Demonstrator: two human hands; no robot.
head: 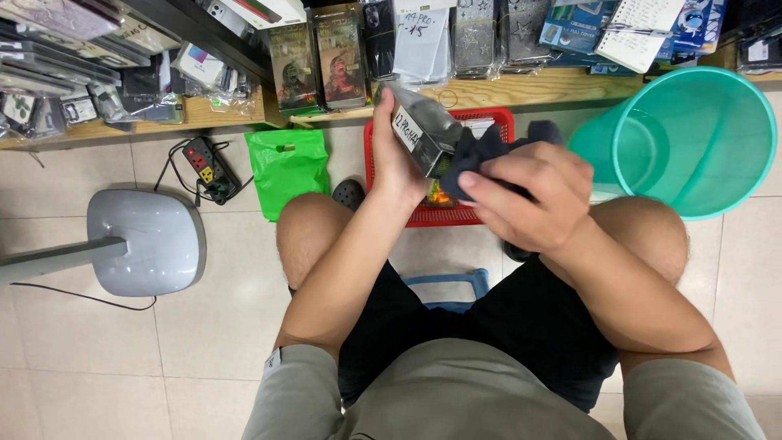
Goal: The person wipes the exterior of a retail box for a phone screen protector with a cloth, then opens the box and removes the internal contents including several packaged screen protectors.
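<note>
Seated person seen from above, both hands raised over the knees. The left hand (397,155) grips a flat, glossy packaged phone case (423,130), thumb on its labelled edge; the fingers wrapped behind the pack are hidden. The right hand (529,195) is closed on a dark blue cloth (489,147), soft and crumpled, pressed against the lower end of the pack just past the left thumb; its fingertips curl under and cannot be seen, and the cloth covers that end of the pack. Directly beneath the fingers lies a red plastic basket (481,122) of open lattice, its contents mostly masked by the hands. Beyond the right knuckles stands a translucent teal plastic bin (692,138), round and smooth, cut off slightly at the frame edge. Out past the left wrist: a bright green plastic bag (287,167), a black power strip (204,163) with its cable, and the rounded grey base of a stand (147,240), its pole cropped at the border. Above the fingers, a wooden shelf (505,88) carries packaged phone cases, glare making details hard to read
</note>
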